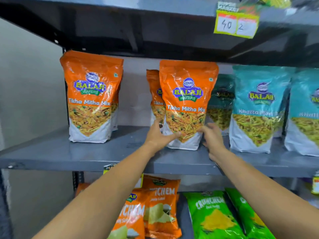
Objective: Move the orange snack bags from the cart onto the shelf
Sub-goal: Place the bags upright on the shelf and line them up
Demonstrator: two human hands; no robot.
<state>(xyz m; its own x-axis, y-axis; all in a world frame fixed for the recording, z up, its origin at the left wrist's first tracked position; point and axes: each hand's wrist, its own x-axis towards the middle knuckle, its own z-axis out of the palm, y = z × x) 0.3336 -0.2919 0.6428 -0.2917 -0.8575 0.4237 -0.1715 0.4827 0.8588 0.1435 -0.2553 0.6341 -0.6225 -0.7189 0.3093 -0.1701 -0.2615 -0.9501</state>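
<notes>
Both my arms stretch forward, bare. Left hand (159, 133) clasps the orange pouch (187, 94), thumb across its front. Right hand (213, 140), fingers spread, touches its right side.

Showing two bare forearms, long and slender, going uncovered as far as they are visible. Tapering at narrow wrists into a bare left hand (158, 135) and a bare right hand (213, 140), both looking slightly blurred.
</notes>
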